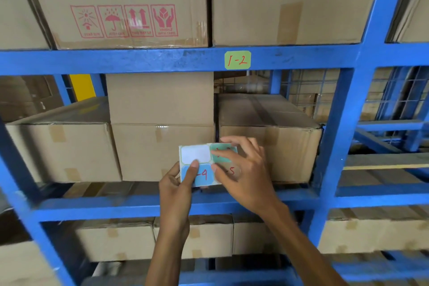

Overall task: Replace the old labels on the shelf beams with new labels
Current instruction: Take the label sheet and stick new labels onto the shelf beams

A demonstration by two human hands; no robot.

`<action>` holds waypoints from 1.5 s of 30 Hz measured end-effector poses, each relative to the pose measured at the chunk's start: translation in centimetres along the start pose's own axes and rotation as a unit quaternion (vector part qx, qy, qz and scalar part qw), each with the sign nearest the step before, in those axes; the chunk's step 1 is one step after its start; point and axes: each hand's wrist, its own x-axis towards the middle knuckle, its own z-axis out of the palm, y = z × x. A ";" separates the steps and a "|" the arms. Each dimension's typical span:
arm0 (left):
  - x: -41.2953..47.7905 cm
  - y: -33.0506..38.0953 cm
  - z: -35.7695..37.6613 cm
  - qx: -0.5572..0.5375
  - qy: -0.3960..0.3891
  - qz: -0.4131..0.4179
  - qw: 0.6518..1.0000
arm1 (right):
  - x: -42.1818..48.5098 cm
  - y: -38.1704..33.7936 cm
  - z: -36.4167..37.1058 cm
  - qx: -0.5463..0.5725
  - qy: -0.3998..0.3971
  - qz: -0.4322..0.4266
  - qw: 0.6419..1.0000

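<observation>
Head view: label sheet (196, 154) pinched in left hand (177, 184) grip.

I see my left hand (177, 183) and right hand (243, 169) bare, forearms unsleeved, no rings, watch or gloves.

Both forearms come up from the 6 o'clock edge. The left hand (177, 183) is raised with its back to the camera, thumb pointing to 12 o'clock and pressed flat on what it holds, fingers curled behind. The right hand (243, 169) reaches in from 5 o'clock, palm down, fingers spread toward 10 o'clock, thumb and index finger close together in a pinch.
</observation>
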 end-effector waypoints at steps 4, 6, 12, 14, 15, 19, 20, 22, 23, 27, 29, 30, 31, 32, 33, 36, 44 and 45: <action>-0.1 -0.3 -0.1 -0.013 -0.003 -0.018 1.000 | -1.3 0.2 0.3 0.016 0.002 0.004 1.000; -0.1 -0.5 -0.1 -0.024 -0.001 -0.025 0.999 | -1.8 0.1 0.4 0.035 0.004 0.003 0.999; -0.4 -1.2 0.2 -0.049 0.004 -0.050 0.998 | -3.1 -0.8 1.0 0.033 -0.008 0.018 0.999; -0.3 -1.5 0.2 -0.057 0.012 -0.065 0.996 | -3.3 -0.8 1.2 0.034 -0.008 0.036 0.999; -0.3 -1.6 0.2 -0.061 0.014 -0.073 0.995 | -3.4 -0.8 1.3 0.035 -0.007 0.047 0.998; -0.3 -1.9 0.0 -0.075 0.007 -0.090 0.993 | -3.9 -0.9 1.5 0.028 -0.008 0.092 0.995; -0.3 -1.9 0.0 -0.083 0.004 -0.092 0.992 | -4.0 -0.9 1.5 0.027 -0.007 0.102 0.994; -0.4 -2.0 0.0 -0.105 0.002 -0.102 0.989 | -4.4 -1.1 1.5 0.041 -0.007 0.135 0.990; -0.4 -2.0 -0.1 -0.120 0.002 -0.108 0.987 | -4.5 -1.2 1.6 0.047 -0.006 0.154 0.987; -0.8 -2.3 0.1 -0.163 -0.004 -0.127 0.978 | -5.0 -2.0 1.7 0.087 0.017 0.228 0.970; -1.0 -2.4 0.4 -0.168 -0.009 -0.125 0.978 | -5.2 -2.5 1.8 0.124 0.028 0.260 0.957; -1.1 -2.5 0.5 -0.168 -0.014 -0.126 0.978 | -5.3 -2.6 1.8 0.138 0.033 0.271 0.952; -1.2 -2.5 0.6 -0.170 -0.017 -0.128 0.977 | -5.3 -2.7 1.8 0.148 0.036 0.278 0.948; -1.3 -2.5 0.7 -0.172 -0.020 -0.131 0.976 | -5.4 -2.7 1.8 0.153 0.039 0.284 0.946; -1.3 -2.6 0.7 -0.176 -0.024 -0.133 0.975 | -5.4 -2.8 1.8 0.155 0.041 0.286 0.945; -1.4 -2.5 0.7 -0.199 -0.035 -0.141 0.969 | -5.4 -3.0 1.4 0.171 0.060 0.290 0.940; -2.0 -2.7 1.3 -0.231 -0.062 -0.161 0.957 | -6.3 -3.2 1.2 0.181 0.069 0.323 0.926; -2.1 -2.9 1.4 -0.233 -0.064 -0.164 0.956 | -6.4 -3.2 1.1 0.183 0.071 0.326 0.925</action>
